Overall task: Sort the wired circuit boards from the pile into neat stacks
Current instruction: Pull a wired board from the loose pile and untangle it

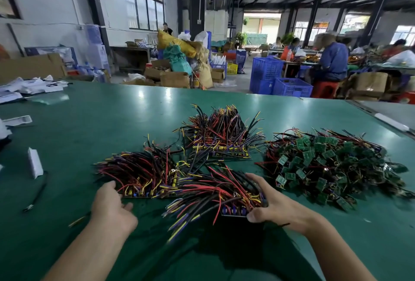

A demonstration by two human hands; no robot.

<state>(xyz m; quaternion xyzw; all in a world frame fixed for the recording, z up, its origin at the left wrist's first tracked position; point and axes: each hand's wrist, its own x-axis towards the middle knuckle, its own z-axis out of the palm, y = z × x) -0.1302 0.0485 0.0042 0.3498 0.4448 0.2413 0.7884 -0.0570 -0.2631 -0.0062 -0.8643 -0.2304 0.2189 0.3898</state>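
A loose pile of green circuit boards with red and black wires (332, 168) lies at the right of the green table (89, 123). Two sorted stacks sit on the table: one at the back middle (222, 137), one at the front left (141, 172). My right hand (274, 204) grips a held bundle of wired boards (215, 195) just above the table, thumb under its near edge, fingers over the top, wires fanning left. My left hand (112, 206) hovers with loose fingers at the near left corner of the front left stack, touching or nearly touching it.
A white plastic piece (34, 162), a black cable (38, 193) and white papers (31, 87) lie at the table's left. Beyond the far edge stand blue crates (292, 87), cardboard boxes and people seated at other benches.
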